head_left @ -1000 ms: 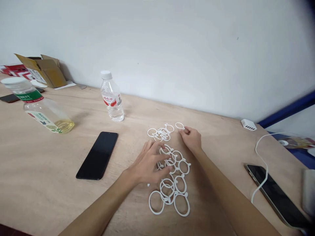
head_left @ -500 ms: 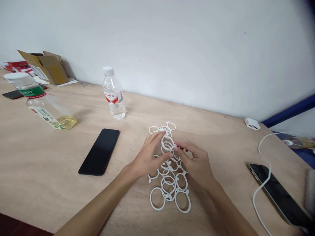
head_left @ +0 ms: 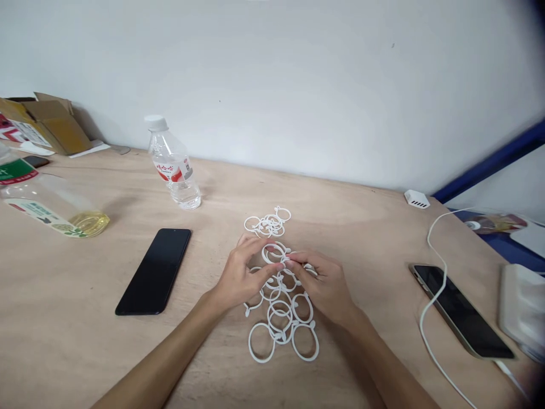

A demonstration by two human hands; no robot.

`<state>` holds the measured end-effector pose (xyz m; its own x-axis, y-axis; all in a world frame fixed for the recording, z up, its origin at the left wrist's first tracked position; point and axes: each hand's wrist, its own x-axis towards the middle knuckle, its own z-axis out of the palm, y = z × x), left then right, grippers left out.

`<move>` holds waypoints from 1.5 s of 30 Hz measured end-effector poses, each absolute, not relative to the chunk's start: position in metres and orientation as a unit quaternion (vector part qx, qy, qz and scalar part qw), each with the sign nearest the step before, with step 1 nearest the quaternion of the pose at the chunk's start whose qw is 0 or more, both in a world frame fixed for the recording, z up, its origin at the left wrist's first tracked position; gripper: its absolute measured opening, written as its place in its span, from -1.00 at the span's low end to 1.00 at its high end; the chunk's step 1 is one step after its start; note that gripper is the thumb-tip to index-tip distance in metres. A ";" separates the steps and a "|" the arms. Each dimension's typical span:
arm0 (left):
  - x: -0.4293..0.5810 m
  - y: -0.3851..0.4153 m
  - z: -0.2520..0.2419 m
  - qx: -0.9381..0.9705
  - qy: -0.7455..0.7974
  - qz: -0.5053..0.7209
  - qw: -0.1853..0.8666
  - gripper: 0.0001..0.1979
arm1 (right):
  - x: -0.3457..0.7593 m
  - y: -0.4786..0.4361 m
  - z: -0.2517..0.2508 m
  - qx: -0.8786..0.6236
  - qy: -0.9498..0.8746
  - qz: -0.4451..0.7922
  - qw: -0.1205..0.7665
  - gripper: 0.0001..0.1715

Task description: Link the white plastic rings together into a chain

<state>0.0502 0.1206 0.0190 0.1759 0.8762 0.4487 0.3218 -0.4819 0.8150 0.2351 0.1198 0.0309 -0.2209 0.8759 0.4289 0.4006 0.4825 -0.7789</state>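
Between my two hands is a white plastic ring (head_left: 264, 254) with a small tab, seemingly doubled with another ring. My left hand (head_left: 241, 271) grips its left side between thumb and fingers. At the ring's right edge, near the tab, the thumb and fingertips of my right hand (head_left: 326, 284) are pinched together. Below the hands lies a loose pile of similar white rings (head_left: 281, 316), overlapping on the wooden table (head_left: 204, 363). A smaller cluster of rings (head_left: 272, 226) lies just beyond my fingers.
To the left are a black phone (head_left: 154, 271), a water bottle (head_left: 174, 165) and a bottle with yellow liquid (head_left: 63, 204). A cardboard box (head_left: 59, 122) stands behind them. On the right lie another phone (head_left: 462, 312), a white cable (head_left: 426, 309) and a white adapter (head_left: 416, 199).
The view has shifted, so the table's things appear further left. My hands have drawn closer together around the ring, and the far cluster shows more fully.
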 end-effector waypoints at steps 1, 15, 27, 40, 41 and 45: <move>0.051 0.120 0.018 0.708 0.421 0.487 0.288 -0.71 | 0.235 0.120 0.030 -0.436 -0.735 0.270 0.444 -0.88; 0.048 0.122 0.017 0.762 0.497 0.385 0.154 -0.64 | 0.235 0.205 0.022 -0.576 -0.744 0.160 0.299 -0.62; 0.051 0.118 0.021 0.747 0.496 0.428 0.114 -0.73 | 0.241 0.196 0.016 -0.468 -0.792 -0.070 0.387 -0.85; 0.052 0.121 0.021 0.733 0.487 0.428 0.204 -0.66 | 0.227 0.114 0.035 -0.401 -0.775 0.049 0.486 -0.82; 0.051 0.120 0.021 0.748 0.474 0.417 0.206 -0.64 | 0.231 0.116 0.035 -0.421 -0.763 0.086 0.482 -0.76; 0.049 0.119 0.023 0.778 0.432 0.386 0.242 -0.62 | 0.239 0.119 0.035 -0.434 -0.745 0.294 0.412 -0.64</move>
